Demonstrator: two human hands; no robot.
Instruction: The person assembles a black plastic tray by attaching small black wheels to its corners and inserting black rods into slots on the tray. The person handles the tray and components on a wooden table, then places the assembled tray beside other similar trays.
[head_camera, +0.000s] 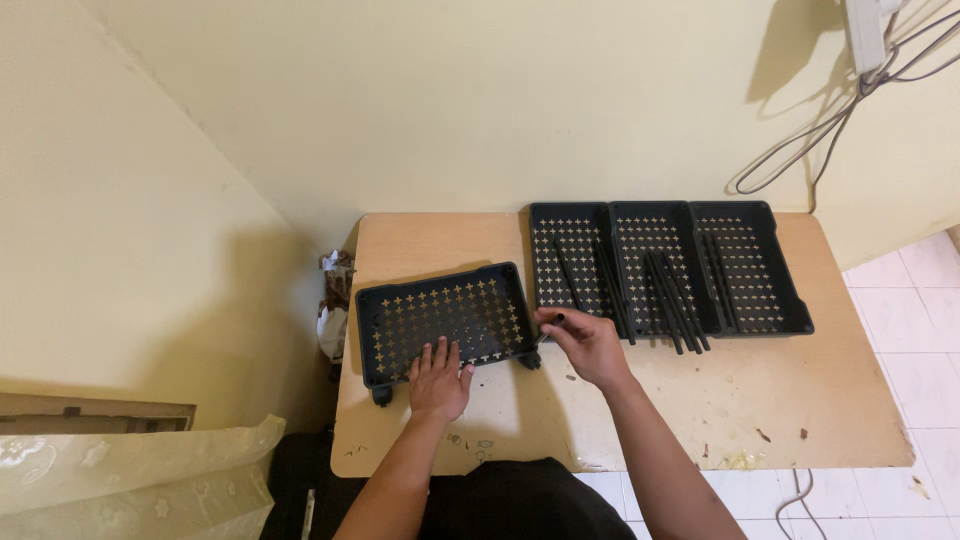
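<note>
Not much on show here, just two bare forearms coming up from the bottom edge, no sleeves anywhere in view, so whatever top is worn ends above the elbow or out of frame. The left hand (438, 382) and right hand (588, 345) are both bare: no gloves, and I can't spot any rings, watch or wristbands. Nails on the fingers (441, 350) look short and plain. Between the arms there's dark, black-looking clothing over the lap or torso, too shadowy to tell more.

A light wooden table (720, 400) is carrying a perforated black tray (445, 320) under the left hand (440, 380) and three joined trays (670, 265) beyond the right hand (590, 345).
</note>
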